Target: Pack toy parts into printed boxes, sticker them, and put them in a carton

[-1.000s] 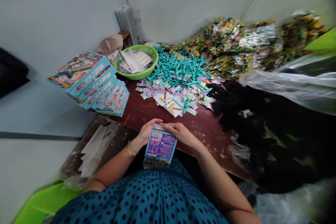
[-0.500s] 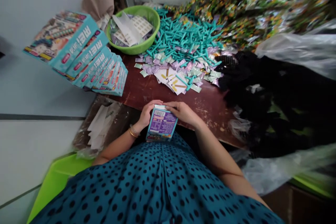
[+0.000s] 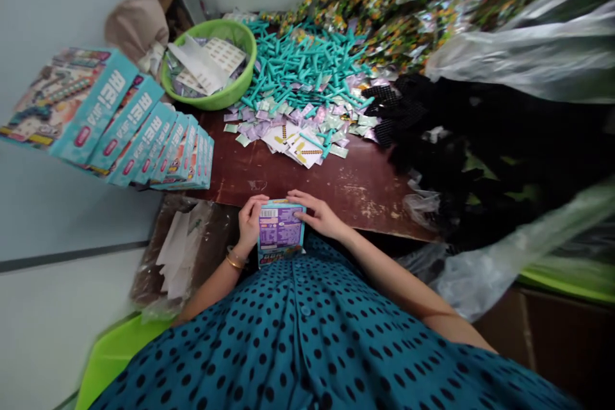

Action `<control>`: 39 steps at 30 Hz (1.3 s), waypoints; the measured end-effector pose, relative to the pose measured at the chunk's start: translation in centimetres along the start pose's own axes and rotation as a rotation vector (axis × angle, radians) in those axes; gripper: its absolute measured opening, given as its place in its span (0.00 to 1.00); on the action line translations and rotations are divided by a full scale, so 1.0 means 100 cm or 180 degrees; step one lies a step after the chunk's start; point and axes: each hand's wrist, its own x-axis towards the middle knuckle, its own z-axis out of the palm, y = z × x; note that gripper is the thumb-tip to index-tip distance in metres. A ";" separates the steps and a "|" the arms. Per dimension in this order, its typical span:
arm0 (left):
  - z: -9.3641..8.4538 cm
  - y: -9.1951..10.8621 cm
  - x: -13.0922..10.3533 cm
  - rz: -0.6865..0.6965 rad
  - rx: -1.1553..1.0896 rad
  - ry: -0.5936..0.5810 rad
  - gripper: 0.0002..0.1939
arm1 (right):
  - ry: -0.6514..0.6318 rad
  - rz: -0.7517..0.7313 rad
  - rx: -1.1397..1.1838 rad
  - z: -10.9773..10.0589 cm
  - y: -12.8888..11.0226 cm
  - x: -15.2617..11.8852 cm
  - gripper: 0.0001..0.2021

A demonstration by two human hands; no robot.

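Note:
A small printed box [image 3: 279, 234] with a purple back panel, a barcode and teal edges is upright against my shirt, just off the table's front edge. My left hand [image 3: 248, 224] is closed on its left side, fingers at the upper corner. On the other side, my right hand [image 3: 321, 214] grips the upper right corner, with the thumb on the printed face and the fingers along the top edge. Beyond the box, white cards with a yellow and dark picture [image 3: 294, 143] lie on the table among small pastel sachets [image 3: 247, 131].
Teal boxes [image 3: 129, 131] form a leaning stack at left. Behind lie a green basket [image 3: 218, 102] of sheets and a heap of turquoise plastic pieces [image 3: 302, 67]. Black pieces [image 3: 485, 147] and clear plastic bags [image 3: 509, 51] cover the right. An opened carton [image 3: 148, 269] stands below left.
The white flap at the box's top no longer shows; a teal and coloured edge is there now. My right fingers have shifted along the top right corner. The view has turned, moving the scene left.

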 end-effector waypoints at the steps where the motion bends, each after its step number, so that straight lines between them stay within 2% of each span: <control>1: -0.001 0.004 0.003 0.0063 -0.0036 0.0105 0.18 | 0.0180 0.0084 0.0299 0.006 -0.001 -0.001 0.28; 3: -0.005 0.017 0.012 0.0274 -0.0168 0.0337 0.17 | 0.0275 0.0226 0.0853 0.015 -0.010 -0.003 0.33; 5: -0.010 0.035 0.025 0.0564 -0.0404 0.0478 0.16 | 0.0259 0.0178 0.0937 0.015 -0.031 -0.004 0.31; 7: -0.014 0.055 0.039 0.0882 -0.0659 0.0526 0.17 | 0.0545 -0.0182 0.0376 0.007 -0.061 -0.002 0.27; 9: -0.018 0.070 0.051 0.1120 -0.0760 0.0611 0.18 | 0.1029 -0.0651 -0.0581 -0.002 -0.086 0.002 0.25; 11: -0.019 0.076 0.057 0.1233 -0.0515 0.0785 0.19 | 0.1102 -0.0899 -0.1515 -0.002 -0.095 0.007 0.25; 14: -0.016 0.065 0.052 0.1308 0.0396 0.0867 0.17 | 0.0330 -0.0769 -0.2303 0.014 -0.074 0.009 0.26; 16: -0.012 0.045 0.041 0.1359 0.1241 0.0446 0.18 | -0.0070 -0.0582 -0.2407 0.022 -0.048 0.006 0.27; 17: -0.009 0.034 0.034 0.1383 0.1679 0.0094 0.19 | -0.0019 -0.0452 -0.2405 0.022 -0.035 0.004 0.26; 18: -0.007 0.022 0.027 0.1411 0.2087 -0.0293 0.21 | 0.0209 -0.0279 -0.2384 0.019 -0.023 0.001 0.26; 20: -0.003 0.001 0.013 0.1501 0.2713 -0.0906 0.28 | 0.0858 0.0191 -0.2219 0.003 -0.003 -0.002 0.27; 21: -0.001 -0.007 0.008 0.1564 0.2908 -0.1062 0.32 | 0.1100 0.0456 -0.2060 -0.006 0.005 -0.002 0.28; 23: 0.003 -0.018 0.004 0.1690 0.3079 -0.1128 0.35 | 0.1296 0.0875 -0.1589 -0.022 0.017 0.001 0.31; 25: 0.008 -0.021 0.006 0.1755 0.3067 -0.1070 0.36 | 0.1395 0.1067 -0.0999 -0.028 0.022 0.005 0.35; 28: 0.022 -0.015 0.010 0.1792 0.3053 -0.1116 0.43 | 0.1701 0.0811 -0.0378 -0.016 0.010 0.005 0.39; 30: 0.033 -0.010 0.007 0.1865 0.3088 -0.1201 0.46 | 0.1727 0.0449 -0.0379 -0.002 -0.010 -0.001 0.38; 33: 0.046 -0.005 -0.001 0.1972 0.3055 -0.1203 0.44 | 0.1427 0.0211 -0.0546 0.003 -0.036 -0.008 0.35; 36: 0.048 -0.001 -0.007 0.1989 0.2981 -0.1252 0.38 | 0.1312 0.0224 -0.0698 -0.020 -0.036 0.005 0.27; 39: 0.042 0.007 -0.008 0.1995 0.2844 -0.1390 0.34 | 0.1608 0.0188 -0.1227 -0.053 -0.010 0.041 0.19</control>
